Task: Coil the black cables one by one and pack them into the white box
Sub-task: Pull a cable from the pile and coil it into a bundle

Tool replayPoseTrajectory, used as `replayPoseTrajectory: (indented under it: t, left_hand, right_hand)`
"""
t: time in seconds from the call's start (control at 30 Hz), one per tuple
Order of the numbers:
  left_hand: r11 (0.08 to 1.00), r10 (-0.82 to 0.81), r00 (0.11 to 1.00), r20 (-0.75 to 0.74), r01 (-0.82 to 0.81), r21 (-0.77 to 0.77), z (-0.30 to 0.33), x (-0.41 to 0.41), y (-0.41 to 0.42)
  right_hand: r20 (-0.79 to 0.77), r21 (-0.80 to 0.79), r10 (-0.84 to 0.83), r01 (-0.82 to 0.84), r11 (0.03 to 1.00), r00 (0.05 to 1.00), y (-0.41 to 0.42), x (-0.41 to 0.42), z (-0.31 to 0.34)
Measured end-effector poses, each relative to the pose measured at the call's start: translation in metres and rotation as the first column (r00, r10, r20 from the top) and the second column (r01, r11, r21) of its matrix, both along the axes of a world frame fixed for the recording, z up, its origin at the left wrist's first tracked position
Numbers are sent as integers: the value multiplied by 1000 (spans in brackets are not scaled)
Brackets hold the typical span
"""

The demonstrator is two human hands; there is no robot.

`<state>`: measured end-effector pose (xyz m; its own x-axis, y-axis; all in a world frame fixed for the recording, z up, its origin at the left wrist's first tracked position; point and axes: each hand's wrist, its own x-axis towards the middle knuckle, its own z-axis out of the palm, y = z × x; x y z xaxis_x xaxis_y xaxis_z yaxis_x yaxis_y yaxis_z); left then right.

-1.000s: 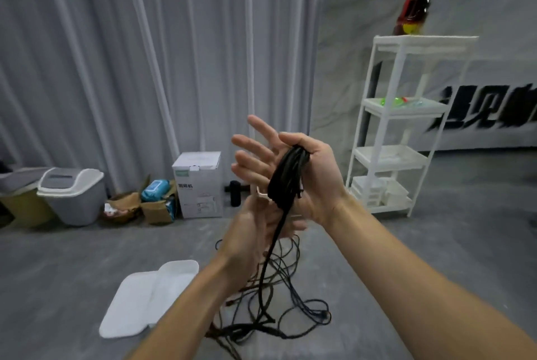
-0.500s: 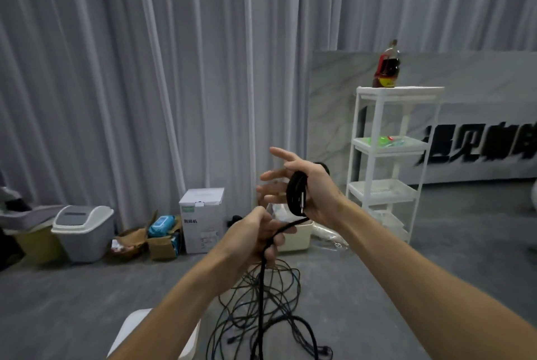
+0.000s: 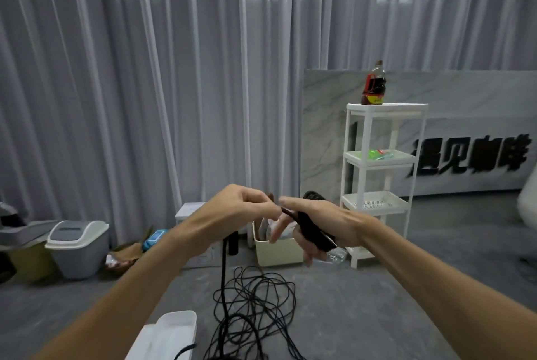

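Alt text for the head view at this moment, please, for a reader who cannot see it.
Two bare arms reach forward: the left hand pinches a black cable and winds it onto a coil wrapped around the right hand. Loose cables lie tangled on the grey floor beside an open white box.

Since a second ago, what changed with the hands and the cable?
The left hand rose from below the right hand to level with it, pinching the cable up to the coil. The right hand turned palm-down. Unchanged: coil wound round the right hand, loose cables on the floor.
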<state>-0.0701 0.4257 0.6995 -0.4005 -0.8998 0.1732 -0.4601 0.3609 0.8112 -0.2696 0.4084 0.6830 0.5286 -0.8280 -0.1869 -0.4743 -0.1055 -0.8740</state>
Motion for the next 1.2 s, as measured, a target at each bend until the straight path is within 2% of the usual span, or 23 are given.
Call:
replayPoseTrajectory:
  t: [0.13,0.23,0.33,0.4,0.47,0.53,0.6,0.67,0.7,0.8,0.9,1.0,1.2]
  left_hand:
    - [996,-90,993,-74,88,-27,-5,0,-2]
    - [992,-122,973,-196,118,-33,-17,-2,-3]
    - [993,-115,946,-302,116,-17,-30,-6,-3]
    - [989,-98,911,-400,136,67,-38,-7,-1]
    - [968,-131,876,-464,214,130,-47,-9,1]
    - [968,-134,883,-451,214,132,-57,-13,4]
    - [976,-85,906,-414,160,149,-71,-17,6]
    - [979,-39,911,-411,117,168,-89,-16,8]
    - [975,-22,894,-448,118,188,-95,-17,9]
    - [947,15,764,-645,197,255,-113,-19,6]
    - [918,52,766,-640,215,332,-125,-20,10]
    - [895,114,782,-613,187,405,-128,-21,13]
    - [837,130,825,-549,205,507,-130,-19,16]
  right_hand:
    - [207,268,182,-235,934,961,7,0,-11]
    - [429,373,281,-451,810,859,13,6,-20]
    - [626,362,318,-626,690,712,15,15,-27]
    - [720,331,310,-700,632,621,16,21,-30]
    - [801,330,233,-732,596,551,18,27,-33]
    - [834,291,218,-740,606,506,18,31,-37]
    - [803,212,276,-686,696,528,18,36,-41]
    - [810,203,220,-613,764,543,18,41,-47]
    - [832,208,175,-588,782,527,17,43,-50]
    - [902,206,51,-530,822,429,10,46,-55]
    - [921,207,-19,-449,869,389,7,48,-50]
    - [897,209,-54,-315,926,438,2,50,-48]
    - [780,132,-74,-48,990,622,-16,43,-60]
